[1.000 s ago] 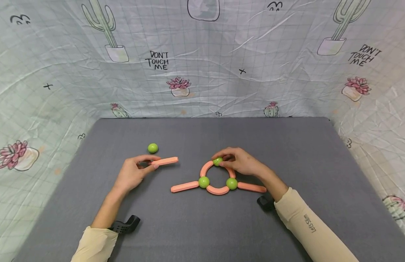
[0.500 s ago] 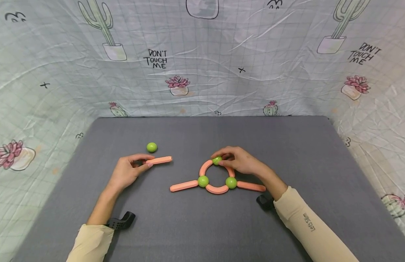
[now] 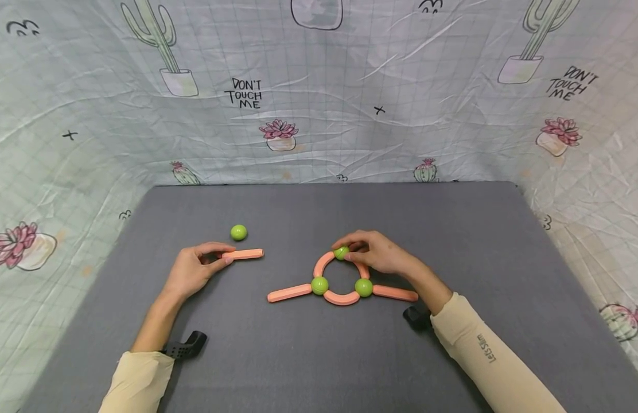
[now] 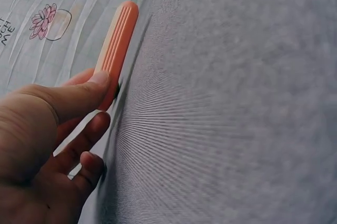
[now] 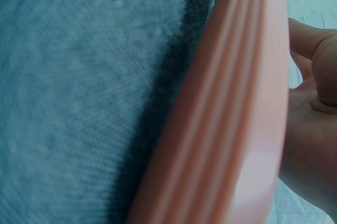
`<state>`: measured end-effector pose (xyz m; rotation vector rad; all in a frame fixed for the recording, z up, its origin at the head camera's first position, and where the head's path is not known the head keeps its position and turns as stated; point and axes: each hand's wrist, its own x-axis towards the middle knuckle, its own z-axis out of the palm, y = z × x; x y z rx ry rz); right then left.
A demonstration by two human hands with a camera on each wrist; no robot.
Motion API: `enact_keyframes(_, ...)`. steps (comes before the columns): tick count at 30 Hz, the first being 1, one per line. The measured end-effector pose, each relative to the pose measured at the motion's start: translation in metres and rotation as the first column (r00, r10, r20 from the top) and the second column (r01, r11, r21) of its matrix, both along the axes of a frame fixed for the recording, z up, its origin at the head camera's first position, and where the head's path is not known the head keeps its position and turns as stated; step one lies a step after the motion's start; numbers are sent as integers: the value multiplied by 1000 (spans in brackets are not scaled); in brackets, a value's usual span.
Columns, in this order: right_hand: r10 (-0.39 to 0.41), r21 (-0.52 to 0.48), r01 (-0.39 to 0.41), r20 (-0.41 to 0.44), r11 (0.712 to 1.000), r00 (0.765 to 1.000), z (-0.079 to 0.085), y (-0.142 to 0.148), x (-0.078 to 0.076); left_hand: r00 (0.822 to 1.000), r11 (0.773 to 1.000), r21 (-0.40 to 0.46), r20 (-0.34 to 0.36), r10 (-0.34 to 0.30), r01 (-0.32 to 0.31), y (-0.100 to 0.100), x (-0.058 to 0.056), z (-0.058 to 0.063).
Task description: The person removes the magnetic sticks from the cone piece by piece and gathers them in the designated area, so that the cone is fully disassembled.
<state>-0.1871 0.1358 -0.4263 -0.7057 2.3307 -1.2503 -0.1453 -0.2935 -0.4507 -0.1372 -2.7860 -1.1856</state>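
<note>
My left hand (image 3: 192, 269) pinches one end of a straight, ridged orange rod (image 3: 246, 254) between thumb and fingers, its free end pointing right. In the left wrist view the orange rod (image 4: 118, 42) shows lengthwise grooves and a rounded tip. My right hand (image 3: 378, 252) holds the green ball (image 3: 342, 253) at the top of a ring between thumb and fingertips. The ring joins curved orange pieces (image 3: 342, 299) with green balls (image 3: 320, 285). Straight rods stick out at its left (image 3: 289, 293) and right (image 3: 395, 293). In the right wrist view a rod (image 5: 221, 118) largely blocks the hand.
A loose green ball (image 3: 238, 232) lies just beyond my left hand. Everything lies on a dark grey table (image 3: 298, 361). A pale printed cloth (image 3: 339, 86) hangs behind and at both sides. Black wrist cameras (image 3: 187, 345) sit on both wrists.
My left hand has moved left with the straight rod, away from the ring. My right hand stays on the top ball, and the ring keeps its shape.
</note>
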Motion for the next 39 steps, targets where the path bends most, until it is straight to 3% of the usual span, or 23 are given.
enact_keyframes(8,4,-3,-4,-12,1000,1000,-1,1,-1,999,999,3,-33,-35,36,-5,-5,0)
enact_keyframes(28,-2,-1,2,-18,1000,1000,0,1,0,995,999,-32,-99,-22,19,-10,-9,-7)
enact_keyframes(39,-2,3,2,-11,1000,1000,-1,1,-1,997,999,-33,-82,-4,1,-8,-5,-9)
